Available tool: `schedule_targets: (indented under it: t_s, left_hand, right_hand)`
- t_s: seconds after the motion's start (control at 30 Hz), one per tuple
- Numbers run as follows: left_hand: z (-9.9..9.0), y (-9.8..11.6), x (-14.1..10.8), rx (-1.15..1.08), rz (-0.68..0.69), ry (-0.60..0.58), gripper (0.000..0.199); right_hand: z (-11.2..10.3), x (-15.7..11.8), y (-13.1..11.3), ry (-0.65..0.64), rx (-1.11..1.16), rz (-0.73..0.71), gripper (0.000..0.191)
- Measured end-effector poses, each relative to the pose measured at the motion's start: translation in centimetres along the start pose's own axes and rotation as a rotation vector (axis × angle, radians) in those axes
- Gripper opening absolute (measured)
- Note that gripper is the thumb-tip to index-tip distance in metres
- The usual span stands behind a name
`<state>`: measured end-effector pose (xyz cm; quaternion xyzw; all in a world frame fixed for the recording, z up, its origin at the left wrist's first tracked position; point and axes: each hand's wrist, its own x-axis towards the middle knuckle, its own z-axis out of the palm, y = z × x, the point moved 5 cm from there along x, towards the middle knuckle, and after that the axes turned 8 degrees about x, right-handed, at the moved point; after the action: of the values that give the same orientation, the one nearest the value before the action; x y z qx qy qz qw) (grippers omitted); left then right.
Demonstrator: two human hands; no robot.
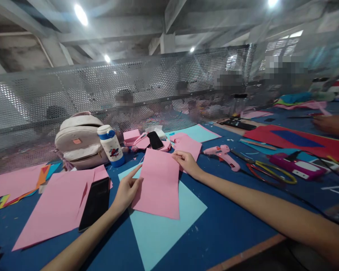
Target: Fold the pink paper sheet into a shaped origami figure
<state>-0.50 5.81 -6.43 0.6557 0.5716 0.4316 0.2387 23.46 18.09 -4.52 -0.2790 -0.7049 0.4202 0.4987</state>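
A pink sheet (159, 184) lies at an angle over a light blue sheet (169, 237) in the middle of the blue table (226, 226). My left hand (127, 189) rests at the pink sheet's left edge, its index finger stretched out and its thumb apart, gripping nothing. At the sheet's top right corner, my right hand (186, 162) pinches the paper between thumb and fingers. Another pink piece (190, 146) lies behind my right hand. A black phone (95, 203) lies left of my left forearm, partly on a larger pink sheet (55, 203).
A backpack (79, 141) and a bottle (112, 146) stand at the back left. To the right are a pink glue gun (223, 155), scissors (267, 171) with red and yellow handles, and a purple power strip (298, 165). Another person's hand (332, 123) shows at far right.
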Motion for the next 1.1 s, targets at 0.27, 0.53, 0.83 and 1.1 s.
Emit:
schedule_targets:
  t_s: [0.27,0.53,0.83,1.1]
  left_hand:
    - [-3.0,0.3,0.1,0.049,-0.036,0.101,0.057]
    - [-2.6,-0.3,0.7,-0.073,-0.078,-0.047,0.072]
    - [-3.9,-1.7,1.5,-0.169,-0.148,-0.039,0.060]
    - [-4.9,-1.0,1.5,-0.199,-0.162,-0.061,0.068]
  right_hand:
    - [1.1,-1.3,-0.1,-0.197,0.013,0.094,0.033]
    - [0.7,-0.9,0.7,-0.187,0.052,0.148,0.034]
    - [0.1,-0.6,-0.5,-0.103,0.072,0.004,0.048]
    - [1.8,-3.0,-5.6,-0.387,-0.725,-0.827,0.063]
